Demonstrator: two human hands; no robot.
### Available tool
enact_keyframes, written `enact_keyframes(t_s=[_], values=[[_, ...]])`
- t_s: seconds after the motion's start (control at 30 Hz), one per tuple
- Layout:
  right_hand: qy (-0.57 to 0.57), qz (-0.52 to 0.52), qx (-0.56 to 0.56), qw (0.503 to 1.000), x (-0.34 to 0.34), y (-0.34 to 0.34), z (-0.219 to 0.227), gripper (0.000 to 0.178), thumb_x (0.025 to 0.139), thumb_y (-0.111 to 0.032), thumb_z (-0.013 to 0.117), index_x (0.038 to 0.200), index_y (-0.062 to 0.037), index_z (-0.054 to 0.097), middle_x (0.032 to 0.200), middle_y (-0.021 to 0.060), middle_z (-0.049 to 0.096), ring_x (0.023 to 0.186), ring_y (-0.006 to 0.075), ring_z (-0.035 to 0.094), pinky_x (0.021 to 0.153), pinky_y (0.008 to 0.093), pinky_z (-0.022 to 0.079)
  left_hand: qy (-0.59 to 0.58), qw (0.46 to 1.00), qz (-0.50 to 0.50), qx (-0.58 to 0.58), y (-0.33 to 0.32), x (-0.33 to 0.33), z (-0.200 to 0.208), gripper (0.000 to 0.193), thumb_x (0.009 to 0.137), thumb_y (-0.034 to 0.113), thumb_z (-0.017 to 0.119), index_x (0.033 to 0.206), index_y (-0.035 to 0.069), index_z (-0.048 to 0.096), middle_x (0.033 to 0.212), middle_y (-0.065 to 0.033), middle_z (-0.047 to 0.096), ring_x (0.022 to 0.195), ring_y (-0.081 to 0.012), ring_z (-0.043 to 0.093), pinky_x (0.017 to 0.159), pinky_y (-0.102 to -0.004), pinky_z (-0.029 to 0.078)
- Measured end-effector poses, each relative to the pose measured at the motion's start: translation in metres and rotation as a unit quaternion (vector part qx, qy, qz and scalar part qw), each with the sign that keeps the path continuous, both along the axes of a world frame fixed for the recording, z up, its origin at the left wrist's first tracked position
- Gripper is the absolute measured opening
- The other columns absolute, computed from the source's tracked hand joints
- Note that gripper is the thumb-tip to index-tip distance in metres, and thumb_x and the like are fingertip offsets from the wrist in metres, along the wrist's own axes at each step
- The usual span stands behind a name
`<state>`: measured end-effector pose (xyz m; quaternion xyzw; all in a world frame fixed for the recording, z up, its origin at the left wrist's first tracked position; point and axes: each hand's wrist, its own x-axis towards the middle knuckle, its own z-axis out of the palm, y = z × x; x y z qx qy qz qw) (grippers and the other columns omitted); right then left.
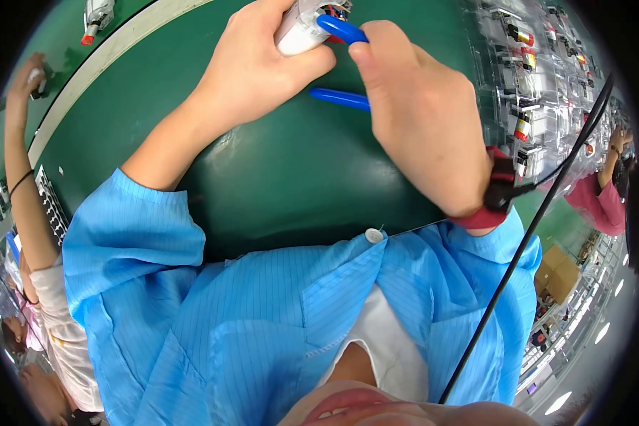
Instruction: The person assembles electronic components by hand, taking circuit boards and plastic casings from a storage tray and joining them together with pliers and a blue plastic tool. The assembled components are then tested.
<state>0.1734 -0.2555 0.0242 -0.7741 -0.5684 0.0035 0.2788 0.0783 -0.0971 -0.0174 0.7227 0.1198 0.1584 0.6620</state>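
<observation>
Near the top edge, my left hand is closed around a white cylindrical housing with coloured wires at its open end. My right hand grips a blue-handled tool, which looks like pliers, though its head is hidden in the hand. One blue handle end reaches the housing's wired end; whether it touches cannot be told. The other handle sticks out lower, over the green bench. A red band with a black cable circles my right wrist.
Clear plastic trays with small red-and-black parts line the right side. From the wrist band a black cable runs down across my front. Beyond a pale rail at left lies a similar white part; a co-worker's hand holds something there.
</observation>
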Motion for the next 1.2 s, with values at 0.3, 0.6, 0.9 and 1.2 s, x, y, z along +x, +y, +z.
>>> enact_keyframes(t_s=[0.3, 0.6, 0.9, 1.2], values=[[0.035, -0.043, -0.014, 0.998, 0.001, 0.002, -0.001, 0.02, 0.096, -0.024, 0.051, 0.093, -0.004, 0.054, 0.065, 0.0128, 0.053, 0.053, 0.029, 0.054, 0.05, 0.0374, 0.041, 0.004, 0.998, -0.02, 0.051, -0.014, 0.01, 0.02, 0.037, 0.074, 0.001, 0.058, 0.11, 0.002, 0.052, 0.093, -0.004, 0.057, 0.083, -0.01, 0.054, 0.075, -0.0254, 0.045], [0.299, 0.007, -0.058, 0.952, 0.011, 0.004, 0.018, 0.043, 0.099, -0.036, 0.044, 0.078, -0.0018, 0.058, 0.06, 0.0005, 0.043, 0.056, 0.0087, 0.04, 0.051, 0.0256, 0.033, -0.01, 0.999, -0.007, 0.045, -0.006, 0.011, 0.001, 0.036, 0.073, 0.002, 0.059, 0.108, 0.002, 0.053, 0.091, -0.0042, 0.057, 0.082, -0.0102, 0.053, 0.074, -0.0256, 0.044], [0.029, -0.019, -0.062, 0.998, 0.001, 0.005, 0.011, 0.034, 0.096, -0.03, 0.051, 0.077, -0.0019, 0.049, 0.058, 0.0119, 0.05, 0.046, 0.0286, 0.046, 0.044, 0.0386, 0.037, 0.015, 0.997, -0.022, 0.066, -0.004, 0.006, 0.02, 0.031, 0.072, 0.005, 0.065, 0.1, 0.003, 0.053, 0.086, -0.005, 0.057, 0.077, -0.0117, 0.052, 0.07, -0.0258, 0.044], [0.023, -0.047, -0.009, 0.999, -0.002, -0.004, 0.007, 0.033, 0.096, -0.031, 0.052, 0.076, -0.0042, 0.049, 0.06, 0.012, 0.051, 0.05, 0.0286, 0.053, 0.047, 0.0389, 0.039, 0.036, 0.993, 0.013, 0.115, -0.019, 0.013, 0.022, 0.037, 0.073, 0.004, 0.065, 0.108, 0.002, 0.053, 0.09, -0.0046, 0.06, 0.083, -0.0105, 0.055, 0.076, -0.0253, 0.045]])
